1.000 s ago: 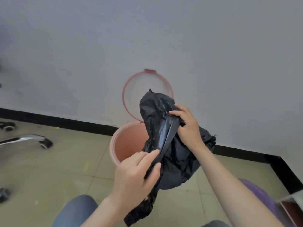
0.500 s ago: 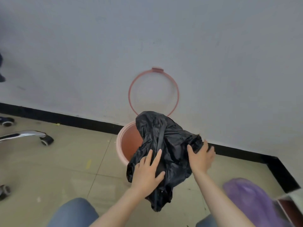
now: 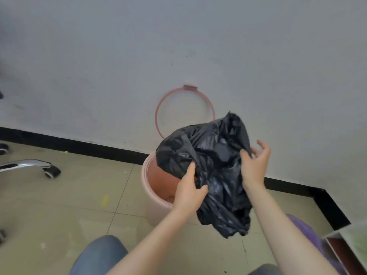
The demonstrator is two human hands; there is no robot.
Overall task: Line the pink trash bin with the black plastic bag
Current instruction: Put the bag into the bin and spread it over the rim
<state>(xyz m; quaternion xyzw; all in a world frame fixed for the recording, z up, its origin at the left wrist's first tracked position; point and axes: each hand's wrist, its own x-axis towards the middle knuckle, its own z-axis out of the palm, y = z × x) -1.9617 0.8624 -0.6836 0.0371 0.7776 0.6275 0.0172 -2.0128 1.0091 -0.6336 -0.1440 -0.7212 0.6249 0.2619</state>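
The pink trash bin (image 3: 148, 187) stands on the floor against the wall, its ring-shaped pink lid frame (image 3: 158, 112) tipped up against the wall. A crumpled black plastic bag (image 3: 214, 155) hangs in the air over the bin's right half and hides that part of the rim. My left hand (image 3: 189, 192) pinches the bag's lower left edge. My right hand (image 3: 254, 165) grips the bag's right side with thumb and palm, the other fingers spread. The bag's tail dangles below between my forearms.
A chrome chair leg with a black caster (image 3: 50, 171) lies at the left on the tiled floor. A purple object (image 3: 305, 231) and a box edge (image 3: 349, 247) sit at the lower right. My knees in jeans (image 3: 99, 255) are at the bottom. Black skirting (image 3: 79, 147) lines the wall.
The bag has been pulled wider and lifted; my hands moved apart, the right hand rising to the bag's right side. The view has shifted so the bin sits lower left of the bag.
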